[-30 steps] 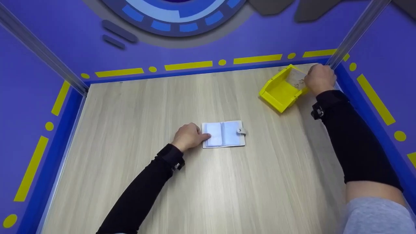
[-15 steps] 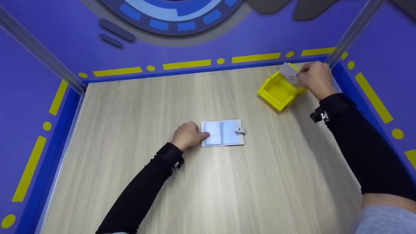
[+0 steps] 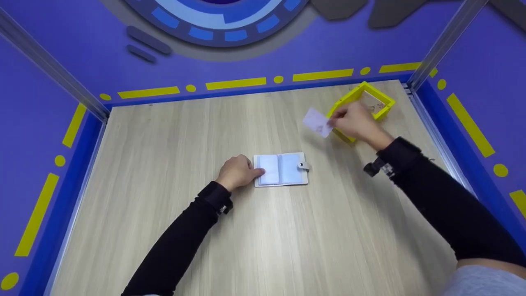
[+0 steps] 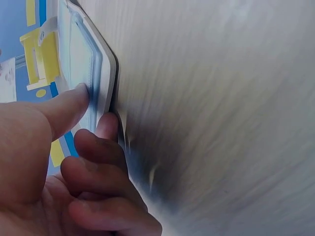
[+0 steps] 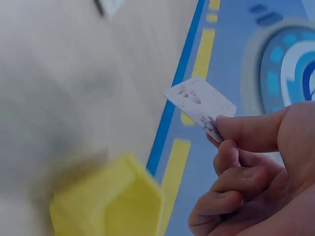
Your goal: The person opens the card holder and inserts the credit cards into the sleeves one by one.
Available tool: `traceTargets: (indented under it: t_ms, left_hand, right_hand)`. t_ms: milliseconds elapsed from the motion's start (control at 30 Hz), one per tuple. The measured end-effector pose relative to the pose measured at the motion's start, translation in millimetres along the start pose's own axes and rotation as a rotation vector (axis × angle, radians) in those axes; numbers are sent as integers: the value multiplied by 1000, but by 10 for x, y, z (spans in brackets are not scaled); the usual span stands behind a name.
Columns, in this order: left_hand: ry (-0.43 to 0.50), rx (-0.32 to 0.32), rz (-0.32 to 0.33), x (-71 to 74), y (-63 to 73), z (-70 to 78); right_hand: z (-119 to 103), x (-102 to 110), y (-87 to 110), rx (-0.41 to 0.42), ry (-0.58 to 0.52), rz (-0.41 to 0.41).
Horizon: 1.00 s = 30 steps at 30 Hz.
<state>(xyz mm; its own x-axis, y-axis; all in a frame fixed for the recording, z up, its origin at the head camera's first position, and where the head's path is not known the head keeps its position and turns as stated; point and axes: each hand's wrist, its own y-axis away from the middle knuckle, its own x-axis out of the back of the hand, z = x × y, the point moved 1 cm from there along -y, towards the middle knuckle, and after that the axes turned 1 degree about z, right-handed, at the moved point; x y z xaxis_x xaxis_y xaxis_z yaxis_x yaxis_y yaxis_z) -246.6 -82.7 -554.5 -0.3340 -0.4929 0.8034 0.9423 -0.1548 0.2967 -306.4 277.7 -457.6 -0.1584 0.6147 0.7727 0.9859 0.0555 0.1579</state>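
Note:
An open card holder [image 3: 270, 169] with clear sleeves and a snap strap lies flat on the table. My left hand [image 3: 238, 172] pinches its left edge; the left wrist view shows the thumb on top of the sleeves and a fingertip at the cover's rim. My right hand [image 3: 356, 122] holds a pale printed card [image 3: 317, 122] by one edge, thumb against fingers, above the table between the bin and the card holder. The right wrist view shows a pinkish pattern on this card [image 5: 199, 101]. Behind the right hand stands a yellow bin [image 3: 384, 100], partly covered by it.
Another card [image 3: 372, 101] with brownish marks leans inside the yellow bin, near the back right corner of the wooden table [image 3: 185, 135]. Purple-blue panels with yellow stripes [image 3: 236, 83] wall the table at the back and both sides.
My right hand has lifted the card out of the yellow bin and carried it left and toward the card holder. The left hand has stayed on the holder's edge.

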Motion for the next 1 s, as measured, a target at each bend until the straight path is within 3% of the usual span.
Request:
traceTargets:
  t_ms: [200,367,667,1000]
  left_hand:
    - [-15,17,-8,6,-23,10]
    - [-14,25,-19,-4,-17,7]
    - [-23,12,-13,-2,7,10]
    - [-34,26,-25,-2,0,18]
  right_hand:
    - [-212,-418,136,30,-19,-153]
    - [-248,-654,186,22,-25,-218]
    - [-207,-913,223,1,-30,-239]
    - [-164,-999,229,-13,-2,-223]
